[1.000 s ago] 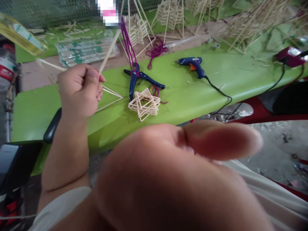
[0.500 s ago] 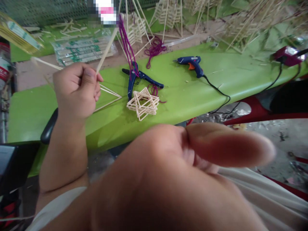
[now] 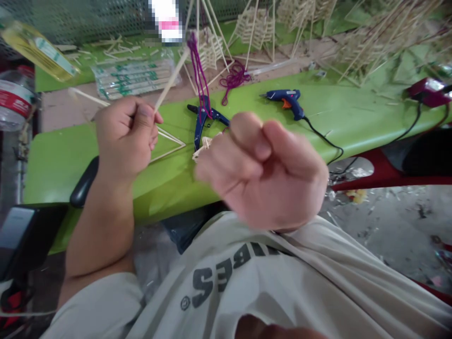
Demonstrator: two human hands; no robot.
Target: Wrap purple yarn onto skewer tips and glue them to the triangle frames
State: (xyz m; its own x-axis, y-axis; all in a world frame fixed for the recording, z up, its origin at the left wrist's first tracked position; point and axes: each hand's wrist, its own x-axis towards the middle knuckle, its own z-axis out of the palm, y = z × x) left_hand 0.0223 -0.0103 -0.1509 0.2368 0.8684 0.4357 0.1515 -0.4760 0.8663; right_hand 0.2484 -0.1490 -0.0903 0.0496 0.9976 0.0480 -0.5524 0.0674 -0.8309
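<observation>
My left hand [image 3: 125,134] is closed on a thin wooden stick [image 3: 172,81], whose upper end has purple string [image 3: 199,75] hanging from it. More thin sticks, joined at a point, show beside that fist. My right hand [image 3: 270,174] is raised over the table's front edge, blurred, with its fingers curled in; what it holds, if anything, is hidden. Behind it a star-shaped stick frame [image 3: 202,149] is mostly covered. Blue cutters [image 3: 202,123] lie open between my hands.
On the green table [image 3: 63,165] lie a blue glue gun [image 3: 287,100] with a black cord, a purple string bundle [image 3: 235,77] and a plastic-wrapped pack of sticks [image 3: 136,77]. Stick structures [image 3: 256,28] stand behind. A yellow bottle [image 3: 40,49] is at the upper left.
My right hand has swung from close to the camera to above the table edge, its fingers now curled, and covers most of the star frame. My left hand keeps its grip; the view has shifted slightly.
</observation>
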